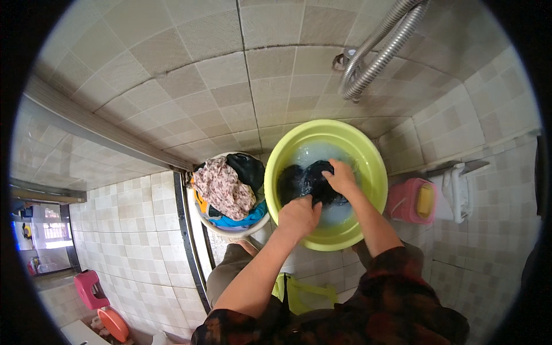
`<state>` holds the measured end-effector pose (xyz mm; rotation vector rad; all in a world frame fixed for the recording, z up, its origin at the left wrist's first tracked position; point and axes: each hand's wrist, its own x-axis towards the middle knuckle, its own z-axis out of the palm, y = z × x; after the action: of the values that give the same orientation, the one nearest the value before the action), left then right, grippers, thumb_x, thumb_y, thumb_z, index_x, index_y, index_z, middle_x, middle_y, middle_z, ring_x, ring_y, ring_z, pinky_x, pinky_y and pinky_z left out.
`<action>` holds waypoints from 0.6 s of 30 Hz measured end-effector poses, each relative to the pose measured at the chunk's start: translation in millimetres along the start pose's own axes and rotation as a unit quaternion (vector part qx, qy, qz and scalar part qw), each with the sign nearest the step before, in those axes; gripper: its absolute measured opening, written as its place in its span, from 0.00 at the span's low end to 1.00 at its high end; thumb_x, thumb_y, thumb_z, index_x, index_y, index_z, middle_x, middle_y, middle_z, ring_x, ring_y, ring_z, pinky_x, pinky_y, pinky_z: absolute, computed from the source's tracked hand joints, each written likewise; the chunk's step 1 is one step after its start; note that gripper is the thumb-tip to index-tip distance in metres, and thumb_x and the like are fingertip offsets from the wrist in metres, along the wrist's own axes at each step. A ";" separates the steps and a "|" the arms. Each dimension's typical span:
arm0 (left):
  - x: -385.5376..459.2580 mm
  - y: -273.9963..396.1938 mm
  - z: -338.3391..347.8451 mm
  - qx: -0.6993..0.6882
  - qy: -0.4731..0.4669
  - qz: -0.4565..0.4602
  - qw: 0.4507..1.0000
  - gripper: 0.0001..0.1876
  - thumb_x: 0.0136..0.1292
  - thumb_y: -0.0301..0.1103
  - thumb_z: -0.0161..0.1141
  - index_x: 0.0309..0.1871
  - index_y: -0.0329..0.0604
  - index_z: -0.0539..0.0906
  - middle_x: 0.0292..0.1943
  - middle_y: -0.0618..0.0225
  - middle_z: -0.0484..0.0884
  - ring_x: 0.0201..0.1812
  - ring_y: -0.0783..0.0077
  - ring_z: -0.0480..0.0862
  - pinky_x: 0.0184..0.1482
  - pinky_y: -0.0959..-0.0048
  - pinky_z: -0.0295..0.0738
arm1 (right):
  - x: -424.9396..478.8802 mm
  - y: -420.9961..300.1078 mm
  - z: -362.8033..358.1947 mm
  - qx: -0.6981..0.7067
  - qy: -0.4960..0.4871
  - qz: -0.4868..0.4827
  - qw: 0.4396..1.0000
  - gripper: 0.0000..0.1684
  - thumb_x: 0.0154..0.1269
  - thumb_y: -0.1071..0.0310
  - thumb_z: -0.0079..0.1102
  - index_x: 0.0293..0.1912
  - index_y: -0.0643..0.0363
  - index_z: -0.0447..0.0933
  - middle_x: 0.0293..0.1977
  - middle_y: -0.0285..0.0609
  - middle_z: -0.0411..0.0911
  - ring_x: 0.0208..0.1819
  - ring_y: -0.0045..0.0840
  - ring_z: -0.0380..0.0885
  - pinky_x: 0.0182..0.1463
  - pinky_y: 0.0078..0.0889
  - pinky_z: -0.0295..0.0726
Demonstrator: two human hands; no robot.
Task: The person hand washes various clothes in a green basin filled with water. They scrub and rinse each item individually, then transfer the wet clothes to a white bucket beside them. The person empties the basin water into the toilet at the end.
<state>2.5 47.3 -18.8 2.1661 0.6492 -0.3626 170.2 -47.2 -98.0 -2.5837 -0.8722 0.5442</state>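
A lime-green plastic basin (376, 194) in front of me holds cloudy, sudsy water (340, 215). Dark wet cloth (317, 181) lies bunched in that water, partly under the surface. My left hand (299, 215) closes on its near edge, with the fingertips hidden by the cloth and the hand itself. On the far right side of the bundle, my right hand (343, 177) has its thumb and fingers on the fabric, pinching a fold. Left of the basin stands a white tub (241, 233) heaped with clothes, topped by a flowered garment (224, 187).
To the basin's right is a pink plastic container (403, 200) with a yellow item (425, 201). Flexible metal hoses (379, 54) hang from the tiled wall above. Below me is a lime-green stool (308, 293). A door track (194, 241) runs along the left.
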 end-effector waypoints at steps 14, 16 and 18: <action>9.8 36.9 -2.3 -0.804 0.021 -0.152 0.575 0.15 0.59 0.30 0.58 0.49 0.41 0.74 0.39 0.63 0.81 0.39 0.67 0.82 0.43 0.69 0.80 | -120.3 -113.5 -183.5 0.230 -0.010 -0.167 0.959 0.13 0.61 0.66 0.58 0.43 0.63 0.74 0.40 0.41 0.75 0.39 0.28 0.74 0.44 0.30 0.72; 2.2 45.4 -8.7 -0.834 0.026 -0.115 0.539 0.15 0.57 0.25 0.59 0.49 0.42 0.73 0.40 0.64 0.81 0.40 0.67 0.82 0.44 0.68 0.79 | -95.4 -95.1 -170.8 0.343 0.038 -0.101 0.933 0.16 0.63 0.63 0.57 0.47 0.62 0.73 0.45 0.39 0.75 0.44 0.24 0.74 0.49 0.28 0.71; -5.6 61.2 -16.6 -0.848 0.011 -0.085 0.523 0.16 0.57 0.25 0.58 0.50 0.42 0.73 0.40 0.64 0.81 0.40 0.67 0.82 0.46 0.67 0.78 | -53.9 -51.7 -129.3 0.460 0.089 -0.072 0.881 0.21 0.66 0.60 0.55 0.53 0.62 0.72 0.49 0.38 0.74 0.49 0.21 0.72 0.56 0.28 0.69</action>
<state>33.0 26.4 33.0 0.1641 0.6870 0.2414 164.8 -69.9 49.5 -1.6494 -0.5358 0.5003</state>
